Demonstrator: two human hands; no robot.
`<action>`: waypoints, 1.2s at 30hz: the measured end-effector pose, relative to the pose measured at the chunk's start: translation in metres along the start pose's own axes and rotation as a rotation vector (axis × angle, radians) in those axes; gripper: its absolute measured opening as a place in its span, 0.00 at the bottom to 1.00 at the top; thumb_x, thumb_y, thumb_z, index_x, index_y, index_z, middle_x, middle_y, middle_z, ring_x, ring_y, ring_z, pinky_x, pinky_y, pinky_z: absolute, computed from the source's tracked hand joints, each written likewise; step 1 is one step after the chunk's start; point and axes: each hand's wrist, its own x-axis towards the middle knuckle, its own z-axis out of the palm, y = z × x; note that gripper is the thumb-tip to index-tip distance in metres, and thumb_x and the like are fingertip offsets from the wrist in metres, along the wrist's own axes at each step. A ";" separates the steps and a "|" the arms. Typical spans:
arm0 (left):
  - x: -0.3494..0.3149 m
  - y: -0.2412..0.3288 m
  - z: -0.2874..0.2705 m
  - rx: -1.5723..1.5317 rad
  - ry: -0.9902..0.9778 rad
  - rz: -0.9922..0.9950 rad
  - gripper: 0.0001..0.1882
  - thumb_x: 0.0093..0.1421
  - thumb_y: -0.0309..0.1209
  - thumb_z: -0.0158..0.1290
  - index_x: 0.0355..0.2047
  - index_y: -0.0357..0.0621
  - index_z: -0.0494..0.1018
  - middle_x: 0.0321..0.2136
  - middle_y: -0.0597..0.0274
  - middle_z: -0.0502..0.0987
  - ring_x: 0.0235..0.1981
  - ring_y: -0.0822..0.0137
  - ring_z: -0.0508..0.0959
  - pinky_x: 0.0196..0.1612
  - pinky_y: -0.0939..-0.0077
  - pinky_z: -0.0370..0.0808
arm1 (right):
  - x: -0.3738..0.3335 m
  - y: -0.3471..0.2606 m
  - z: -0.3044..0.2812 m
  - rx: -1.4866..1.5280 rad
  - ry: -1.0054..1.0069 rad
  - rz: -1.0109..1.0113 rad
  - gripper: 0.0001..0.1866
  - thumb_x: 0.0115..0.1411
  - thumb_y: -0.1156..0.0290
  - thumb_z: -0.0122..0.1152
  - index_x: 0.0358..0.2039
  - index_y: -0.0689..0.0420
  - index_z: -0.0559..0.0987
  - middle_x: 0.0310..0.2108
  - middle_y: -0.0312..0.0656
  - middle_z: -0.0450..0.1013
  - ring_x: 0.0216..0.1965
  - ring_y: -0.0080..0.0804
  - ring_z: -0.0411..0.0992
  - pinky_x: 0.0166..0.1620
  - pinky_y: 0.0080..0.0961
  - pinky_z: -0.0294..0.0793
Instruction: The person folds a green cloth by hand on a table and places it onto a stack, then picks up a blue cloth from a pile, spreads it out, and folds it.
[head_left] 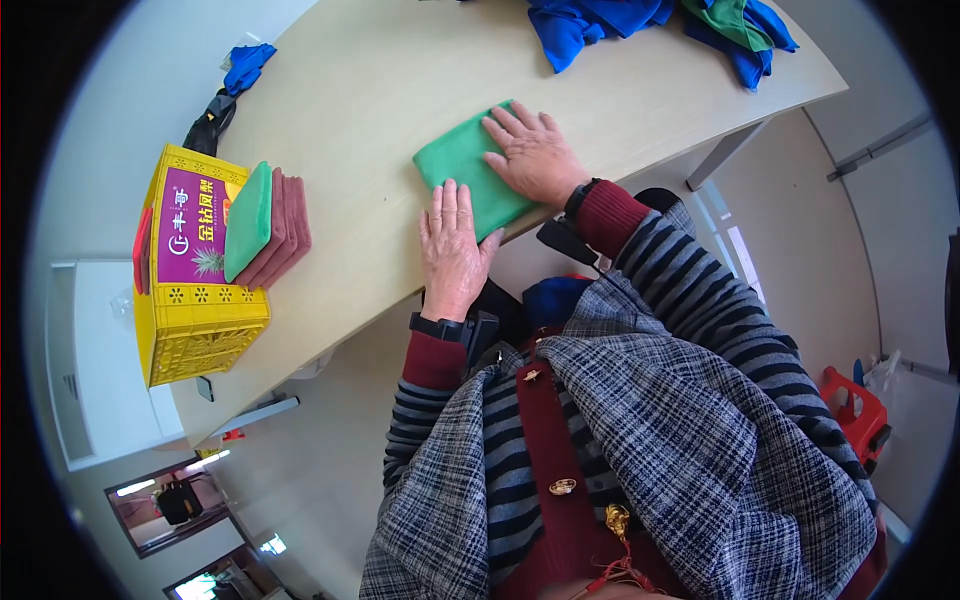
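A green cloth (470, 165), folded into a flat rectangle, lies near the front edge of the light wooden table (350, 110). My left hand (453, 245) rests on its near left edge with fingers stretched out flat. Across the cloth's right side lies my right hand (535, 155), palm down and fingers spread. Neither hand grips anything. To the left stands a stack of folded cloths, a green cloth (250, 222) on the outside and several dark red cloths (290, 235) behind it, leaning by a yellow box.
The yellow box (205, 330) with a purple panel stands at the table's left. Crumpled blue cloths (590, 25) and a green cloth (735, 20) lie at the far right. A small blue cloth (248, 68) is at the far left. A red plastic stool (855, 410) stands on the floor at right.
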 end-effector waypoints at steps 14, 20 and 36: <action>0.052 -0.031 0.003 -0.089 0.055 -0.035 0.28 0.71 0.41 0.40 0.65 0.36 0.59 0.67 0.47 0.58 0.69 0.49 0.55 0.69 0.55 0.52 | -0.012 -0.029 -0.025 0.041 0.059 -0.083 0.31 0.69 0.49 0.43 0.64 0.56 0.66 0.67 0.48 0.60 0.70 0.48 0.52 0.70 0.50 0.47; 0.061 -0.036 0.036 -0.036 0.039 -0.034 0.29 0.70 0.41 0.40 0.67 0.41 0.58 0.69 0.52 0.56 0.71 0.52 0.53 0.70 0.49 0.51 | -0.004 -0.031 -0.006 0.112 -0.074 -0.089 0.32 0.69 0.47 0.42 0.64 0.57 0.66 0.66 0.47 0.60 0.70 0.48 0.52 0.69 0.49 0.48; 0.036 -0.009 0.018 -0.031 0.062 -0.087 0.31 0.71 0.45 0.39 0.67 0.39 0.56 0.68 0.50 0.57 0.70 0.50 0.53 0.70 0.47 0.49 | -0.011 0.014 -0.017 -0.122 0.083 0.070 0.28 0.69 0.52 0.43 0.65 0.53 0.66 0.68 0.45 0.58 0.71 0.48 0.51 0.70 0.51 0.47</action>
